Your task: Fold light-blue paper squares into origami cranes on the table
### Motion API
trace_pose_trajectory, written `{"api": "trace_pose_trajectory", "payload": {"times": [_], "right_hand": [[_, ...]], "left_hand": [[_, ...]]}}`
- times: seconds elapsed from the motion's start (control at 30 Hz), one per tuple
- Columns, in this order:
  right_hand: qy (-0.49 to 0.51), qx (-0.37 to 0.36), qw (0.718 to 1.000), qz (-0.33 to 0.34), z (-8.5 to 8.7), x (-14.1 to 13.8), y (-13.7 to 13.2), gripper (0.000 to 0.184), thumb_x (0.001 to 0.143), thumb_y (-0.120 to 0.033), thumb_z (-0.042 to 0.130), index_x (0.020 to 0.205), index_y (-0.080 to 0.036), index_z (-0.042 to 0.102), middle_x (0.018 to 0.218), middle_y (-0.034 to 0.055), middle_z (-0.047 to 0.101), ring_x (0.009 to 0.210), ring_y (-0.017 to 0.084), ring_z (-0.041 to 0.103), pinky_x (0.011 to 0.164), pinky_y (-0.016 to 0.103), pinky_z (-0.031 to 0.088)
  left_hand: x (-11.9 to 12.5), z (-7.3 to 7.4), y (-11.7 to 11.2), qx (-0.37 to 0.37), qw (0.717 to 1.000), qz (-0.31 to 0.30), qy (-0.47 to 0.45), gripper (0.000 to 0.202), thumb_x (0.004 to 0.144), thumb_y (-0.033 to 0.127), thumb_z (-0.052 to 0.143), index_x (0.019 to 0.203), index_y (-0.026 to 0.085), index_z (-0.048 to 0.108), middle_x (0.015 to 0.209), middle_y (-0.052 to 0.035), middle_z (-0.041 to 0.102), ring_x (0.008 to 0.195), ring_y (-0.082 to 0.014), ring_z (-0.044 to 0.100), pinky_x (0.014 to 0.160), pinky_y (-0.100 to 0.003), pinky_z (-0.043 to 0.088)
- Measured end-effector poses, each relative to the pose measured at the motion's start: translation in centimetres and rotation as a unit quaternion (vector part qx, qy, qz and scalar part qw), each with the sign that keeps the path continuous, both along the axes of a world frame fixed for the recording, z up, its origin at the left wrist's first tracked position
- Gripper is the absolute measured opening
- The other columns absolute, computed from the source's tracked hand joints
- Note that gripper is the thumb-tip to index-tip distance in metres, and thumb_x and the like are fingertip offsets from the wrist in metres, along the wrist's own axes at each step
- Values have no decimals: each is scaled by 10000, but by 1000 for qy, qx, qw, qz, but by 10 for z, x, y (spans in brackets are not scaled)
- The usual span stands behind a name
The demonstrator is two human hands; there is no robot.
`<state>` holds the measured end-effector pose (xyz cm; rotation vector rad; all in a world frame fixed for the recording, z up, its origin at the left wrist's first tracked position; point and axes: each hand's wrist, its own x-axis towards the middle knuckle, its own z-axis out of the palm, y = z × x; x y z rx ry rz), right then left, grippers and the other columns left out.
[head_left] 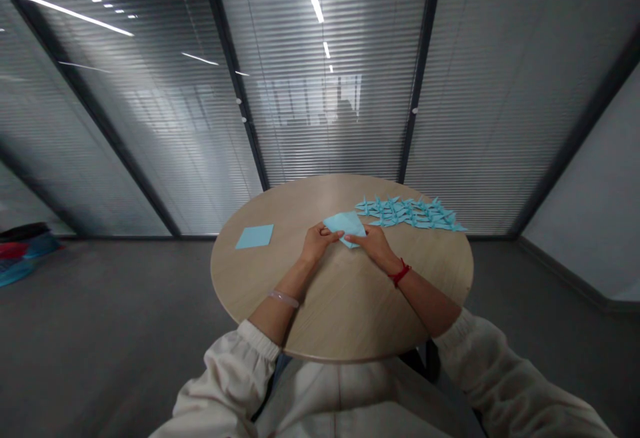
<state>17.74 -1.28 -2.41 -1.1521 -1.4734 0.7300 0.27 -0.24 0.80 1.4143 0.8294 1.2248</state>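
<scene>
**Q:** At the middle of the round table (pixel 350 311), what did the hands hold?

**A:** The left hand (pixel 316 241) and right hand (pixel 376 245) each pinched an edge of the light-blue paper (pixel 345 225), near the folded cranes (pixel 410 213).

**Q:** What did a clean fold require?

**A:** Probably matched edges, then a firm crease against the tabletop.

One round wooden table (pixel 345 311); two bare hands at work, the left hand (pixel 316 243) and the right hand (pixel 376 246); one light-blue sheet of paper (pixel 346 226) held between them; one flat blue paper square (pixel 255 236) lying apart; a cluster of folded blue paper cranes (pixel 410 213), too many and too overlapped to count exactly.
</scene>
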Motion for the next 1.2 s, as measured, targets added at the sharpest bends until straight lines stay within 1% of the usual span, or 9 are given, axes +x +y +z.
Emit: {"api": "trace_pose_trajectory", "payload": {"times": [0.07, 0.23, 0.4, 0.53, 0.67, 0.87, 0.97, 1.07, 1.2], "right_hand": [[9, -6, 1000, -4, -1, 1, 2, 340, 644, -453, 726, 737, -126, 726, 652, 10, 655, 585, 155, 574, 551, 253, 437], [47, -18, 999, 3, -3, 1, 3, 392, 620, -466, 744, 807, -122, 743, 687, 28, 684, 616, 170, 600, 569, 270, 467], [75, -34, 996, 15, 3, -1, -1, 382, 586, -452, 770, 785, -127, 744, 714, 35, 697, 624, 169, 608, 591, 279, 473], [95, -50, 994, 29, 4, -1, -2, 397, 555, -452, 786, 783, -129, 744, 694, 28, 690, 603, 165, 602, 576, 280, 473], [100, -46, 993, 32, 3, -1, -2, 414, 555, -473, 782, 780, -128, 740, 693, 32, 691, 607, 171, 608, 585, 293, 486], [107, -50, 992, 38, 6, -4, -5, 402, 545, -452, 795, 787, -136, 741, 711, 34, 704, 618, 177, 621, 621, 308, 496], [100, -57, 993, 33, 9, -4, -7, 399, 544, -450, 790, 782, -133, 739, 702, 31, 700, 622, 178, 618, 621, 307, 488], [98, -60, 993, 35, 12, -3, -8, 393, 531, -440, 791, 776, -136, 740, 695, 24, 696, 626, 175, 611, 622, 301, 477], [97, -66, 992, 36, 14, -3, -10, 368, 531, -431, 793, 745, -136, 739, 683, 23, 687, 613, 166, 598, 618, 296, 467]], "left_hand": [[0, 1, -1, -4, 1000, -3, -8, 371, 517, 366, 861, 741, 120, 696, 629, -14, 658, 591, -119, 561, 641, -252, 462], [-3, 6, -3, -12, 999, 19, -43, 343, 533, 390, 852, 639, 124, 664, 601, -7, 624, 586, -107, 545, 656, -248, 468], [-5, 8, -1, -24, 997, 32, -72, 362, 529, 397, 855, 672, 119, 673, 651, -16, 631, 613, -103, 551, 672, -247, 478], [-5, 8, -1, -29, 996, 35, -78, 361, 521, 389, 860, 665, 121, 667, 641, -14, 621, 612, -105, 550, 679, -256, 484], [-5, 9, -2, -32, 995, 42, -79, 364, 514, 380, 864, 672, 120, 665, 648, -16, 629, 613, -107, 558, 677, -256, 484], [-4, 8, -3, -37, 994, 54, -90, 357, 500, 359, 874, 667, 126, 662, 640, -10, 630, 607, -104, 562, 688, -262, 487], [-4, 7, -2, -40, 993, 62, -94, 374, 497, 385, 872, 673, 127, 666, 650, -10, 628, 611, -102, 558, 670, -251, 490], [-5, 6, -1, -43, 991, 72, -101, 381, 524, 421, 855, 696, 129, 682, 674, -22, 637, 613, -103, 556, 641, -239, 487], [-7, 7, 0, -47, 989, 81, -117, 373, 544, 422, 845, 715, 127, 693, 697, -32, 653, 606, -99, 563, 639, -236, 485]]}}
